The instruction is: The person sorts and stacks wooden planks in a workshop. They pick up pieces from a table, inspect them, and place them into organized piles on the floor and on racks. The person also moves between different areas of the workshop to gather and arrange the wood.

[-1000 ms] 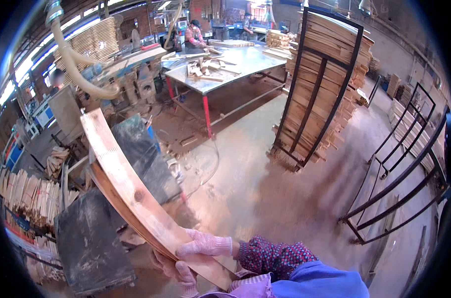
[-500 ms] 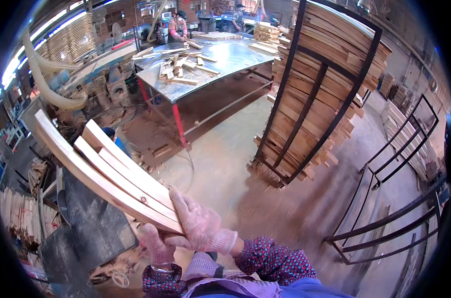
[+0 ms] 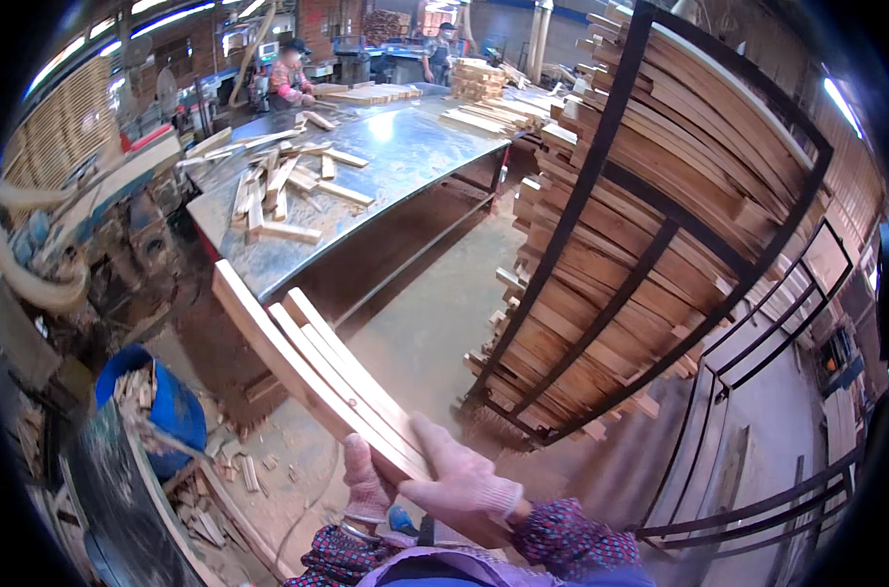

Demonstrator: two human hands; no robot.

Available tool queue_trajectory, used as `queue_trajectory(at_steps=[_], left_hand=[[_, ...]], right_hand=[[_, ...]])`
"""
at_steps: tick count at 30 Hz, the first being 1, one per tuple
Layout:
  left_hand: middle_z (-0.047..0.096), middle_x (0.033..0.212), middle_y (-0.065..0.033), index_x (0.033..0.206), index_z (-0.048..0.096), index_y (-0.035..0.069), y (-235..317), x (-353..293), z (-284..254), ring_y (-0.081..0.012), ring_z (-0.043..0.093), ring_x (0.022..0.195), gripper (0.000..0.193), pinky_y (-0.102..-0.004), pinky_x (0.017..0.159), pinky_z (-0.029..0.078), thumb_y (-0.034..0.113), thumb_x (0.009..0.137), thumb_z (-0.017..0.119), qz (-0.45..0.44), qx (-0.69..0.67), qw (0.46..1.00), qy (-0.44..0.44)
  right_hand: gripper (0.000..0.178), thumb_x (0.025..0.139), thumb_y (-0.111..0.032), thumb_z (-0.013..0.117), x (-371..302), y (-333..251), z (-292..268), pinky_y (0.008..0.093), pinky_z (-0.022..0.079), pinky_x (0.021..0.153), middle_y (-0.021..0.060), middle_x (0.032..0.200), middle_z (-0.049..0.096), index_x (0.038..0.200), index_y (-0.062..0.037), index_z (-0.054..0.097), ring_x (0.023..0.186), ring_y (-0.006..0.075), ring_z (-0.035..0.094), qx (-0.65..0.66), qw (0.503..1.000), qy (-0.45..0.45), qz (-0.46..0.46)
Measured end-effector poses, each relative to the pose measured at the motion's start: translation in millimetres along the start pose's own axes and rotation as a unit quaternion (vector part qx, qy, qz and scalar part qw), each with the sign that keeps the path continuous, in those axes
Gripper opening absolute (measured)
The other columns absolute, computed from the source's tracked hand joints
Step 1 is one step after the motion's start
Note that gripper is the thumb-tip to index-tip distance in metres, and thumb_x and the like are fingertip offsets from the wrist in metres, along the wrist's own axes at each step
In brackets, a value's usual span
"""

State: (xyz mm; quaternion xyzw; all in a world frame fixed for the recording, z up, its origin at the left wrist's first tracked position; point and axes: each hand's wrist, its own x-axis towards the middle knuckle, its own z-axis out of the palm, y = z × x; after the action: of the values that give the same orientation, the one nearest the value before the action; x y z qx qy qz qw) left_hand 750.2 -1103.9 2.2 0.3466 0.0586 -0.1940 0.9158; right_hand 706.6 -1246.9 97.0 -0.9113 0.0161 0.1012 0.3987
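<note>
A small bundle of pale wooden strips [image 3: 332, 389] slants up and away to the left from my hands. One strip reaches farther than the others. My right hand [image 3: 456, 475], in a light knit glove, is closed over the near part of the bundle from the right. On its left side, my gloved left hand [image 3: 368, 487] grips the strips with the thumb raised along them; its other fingers are mostly hidden. Beyond the strips' far ends stands a metal-topped table [image 3: 391, 161] with a loose heap of short wooden pieces [image 3: 278, 181] on it.
A dark metal rack [image 3: 650, 245] packed with stacked boards [image 3: 601, 284] rises on the right, an empty frame [image 3: 757, 528] beyond it. At the left are a blue bin [image 3: 176, 430] of offcuts and scraps on the floor. Two people work past the table.
My view has turned and moved toward the table and the rack, which appear larger. The strips, still in both hands, now sit farther right in view. The blue bin has come into sight.
</note>
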Motion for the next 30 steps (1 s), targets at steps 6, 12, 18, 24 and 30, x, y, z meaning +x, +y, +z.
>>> queue_trajectory(at_steps=[6, 12, 18, 24, 30], left_hand=[[0.053, 0.134, -0.0147, 0.143, 0.037, 0.006, -7, 173, 20, -0.0316, 0.056, 0.119, 0.092, -0.0464, 0.101, 0.048, 0.067, 0.08, 0.066, -0.035, 0.005, 0.999, 0.028], [0.047, 0.139, -0.0163, 0.146, 0.033, 0.005, 11, 343, 59, -0.032, 0.051, 0.124, 0.095, -0.0431, 0.105, 0.044, 0.073, 0.083, 0.057, 0.033, 0.103, 0.994, -0.019], [0.046, 0.139, -0.0178, 0.147, 0.03, 0.005, 54, 486, 136, -0.0334, 0.051, 0.124, 0.101, -0.0447, 0.105, 0.044, 0.075, 0.08, 0.058, 0.038, 0.11, 0.993, 0.005], [0.052, 0.131, -0.0169, 0.142, 0.036, 0.004, 39, 674, 156, -0.0324, 0.054, 0.12, 0.096, -0.045, 0.102, 0.047, 0.068, 0.078, 0.068, -0.012, 0.038, 0.996, -0.081], [0.06, 0.119, -0.0103, 0.134, 0.046, 0.006, 21, 841, 225, -0.0234, 0.062, 0.106, 0.079, -0.0377, 0.09, 0.055, 0.061, 0.082, 0.069, -0.088, 0.054, 0.985, -0.14]], right_hand=[[0.106, 0.072, -0.041, 0.075, 111, 61, -55, 0.0383, 0.036, 0.11, 0.029, 0.142, 0.042, 0.151, 0.0023, 0.019, 0.132, 0.0392, 0.044, 0.035, 0.997, 0.014, 0.074], [0.1, 0.077, -0.043, 0.071, 261, 104, -113, 0.0398, 0.041, 0.105, 0.0257, 0.135, 0.048, 0.151, 0.0009, 0.022, 0.124, 0.038, 0.051, 0.07, 0.993, 0.086, 0.026], [0.094, 0.076, -0.035, 0.074, 402, 106, -209, 0.0392, 0.041, 0.106, 0.0282, 0.135, 0.049, 0.149, 0.0013, 0.027, 0.127, 0.0383, 0.05, 0.078, 0.991, 0.103, 0.018], [0.096, 0.074, -0.035, 0.076, 531, 153, -270, 0.0391, 0.041, 0.106, 0.0274, 0.135, 0.049, 0.148, 0.0018, 0.028, 0.126, 0.0385, 0.051, 0.084, 0.981, 0.17, 0.042], [0.097, 0.071, -0.031, 0.074, 653, 191, -344, 0.0372, 0.038, 0.11, 0.027, 0.142, 0.043, 0.149, 0.0026, 0.026, 0.132, 0.0365, 0.046, 0.125, 0.953, 0.232, 0.152]])
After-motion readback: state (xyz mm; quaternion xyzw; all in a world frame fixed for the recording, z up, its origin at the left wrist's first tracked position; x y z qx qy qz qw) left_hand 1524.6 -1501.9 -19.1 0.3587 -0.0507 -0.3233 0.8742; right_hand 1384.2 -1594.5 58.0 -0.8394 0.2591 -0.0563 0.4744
